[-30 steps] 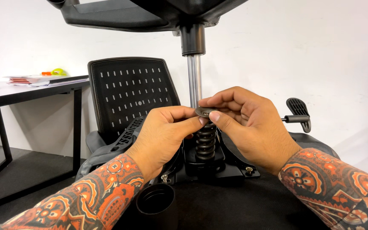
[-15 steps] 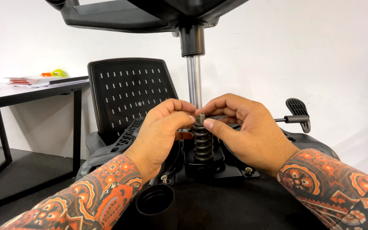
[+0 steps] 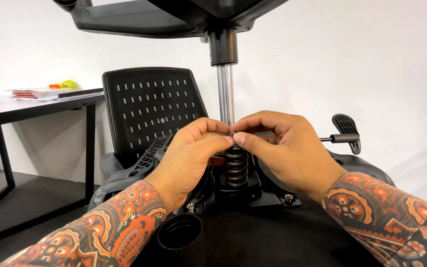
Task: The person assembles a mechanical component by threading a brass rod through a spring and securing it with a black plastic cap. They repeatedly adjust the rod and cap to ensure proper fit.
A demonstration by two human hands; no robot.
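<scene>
An office chair lies upside down in front of me, its shiny gas-lift column [image 3: 226,94] rising to the black star base [image 3: 139,20] overhead. A black coil spring [image 3: 236,170] stands upright on the black seat mechanism plate [image 3: 273,198]. My left hand [image 3: 189,158] and my right hand [image 3: 287,148] meet over the top of the spring. Thumbs and forefingers of both pinch a small ring [image 3: 232,135] there, which is mostly hidden by the fingertips. Both forearms wear orange patterned sleeves.
A black mesh backrest [image 3: 149,109] leans behind the hands. A lever with a black paddle handle [image 3: 347,131] sticks out to the right. A black round cup [image 3: 179,235] lies near my left forearm. A dark desk [image 3: 35,106] with papers stands at left.
My fingers have drawn closer together and now pinch tightly at the top of the spring. The dark round piece visible between them earlier is now almost covered.
</scene>
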